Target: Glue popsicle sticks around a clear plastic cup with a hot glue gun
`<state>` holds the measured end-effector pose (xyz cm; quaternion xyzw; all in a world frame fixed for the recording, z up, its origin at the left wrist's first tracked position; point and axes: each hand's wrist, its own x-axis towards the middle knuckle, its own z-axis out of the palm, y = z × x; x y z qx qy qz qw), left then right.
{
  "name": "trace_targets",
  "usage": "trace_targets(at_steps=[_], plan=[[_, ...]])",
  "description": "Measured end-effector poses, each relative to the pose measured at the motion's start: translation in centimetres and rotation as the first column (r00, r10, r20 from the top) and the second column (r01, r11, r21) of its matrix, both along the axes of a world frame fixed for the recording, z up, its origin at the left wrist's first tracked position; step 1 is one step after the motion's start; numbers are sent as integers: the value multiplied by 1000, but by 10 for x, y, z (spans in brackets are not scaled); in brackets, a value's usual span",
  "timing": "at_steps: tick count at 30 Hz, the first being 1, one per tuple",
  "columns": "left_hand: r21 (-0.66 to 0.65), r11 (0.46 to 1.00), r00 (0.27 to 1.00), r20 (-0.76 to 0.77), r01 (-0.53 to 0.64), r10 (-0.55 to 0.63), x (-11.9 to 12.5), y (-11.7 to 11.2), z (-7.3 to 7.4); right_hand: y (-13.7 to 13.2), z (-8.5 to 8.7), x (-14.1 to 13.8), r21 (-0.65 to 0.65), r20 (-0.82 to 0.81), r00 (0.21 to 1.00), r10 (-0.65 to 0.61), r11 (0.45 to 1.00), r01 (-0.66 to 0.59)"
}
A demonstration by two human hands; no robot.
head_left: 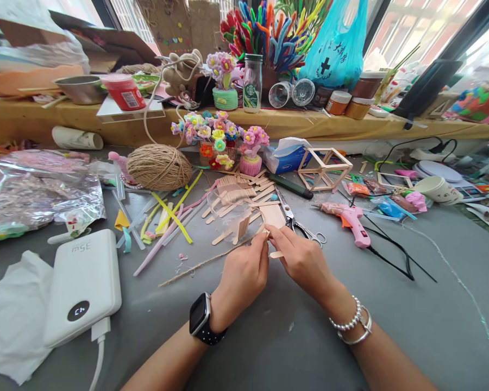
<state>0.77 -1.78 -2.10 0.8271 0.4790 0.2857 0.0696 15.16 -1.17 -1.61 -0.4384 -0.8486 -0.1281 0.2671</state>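
Head view: right hand (303,260), closed on one wooden craft stick (276,254), rounded end projecting below its fingers. Left hand (246,266), fingertips meeting the right's; cannot tell what it grasps. Just beyond: loose craft sticks (238,190), scissors (292,221). Outward right: pink glue gun (352,220). Outward left: twine ball (160,166), white power bank (85,285).

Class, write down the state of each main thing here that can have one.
Left hand: pinched, contents unclear
Right hand: closed on a wooden stick
Power bank: display lit, cable plugged in
Twine ball: wound
Glue gun: lying on its side
Glass bottle: capped, upright
Back-left cup: on its side
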Motion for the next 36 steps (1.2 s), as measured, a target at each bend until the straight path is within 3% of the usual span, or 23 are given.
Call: trace_targets(at_steps=[5,14,30,36], plan=[[65,998,1000,-25,-4,5,0,1,-2,-1,-2,-1,-22,-35,999,2,1000,-3],[91,995,999,1,46,-46,0,-1,1,-3,-3,-7,117,-122,991,-48,991,62],[-60,998,998,-48,27,-30,1,0,0,0,-10,-10,63,-106,988,-112,991,119],[-184,981,998,41,61,-55,0,2,2,-2,-13,-13,78,-64,985,-162,983,167]])
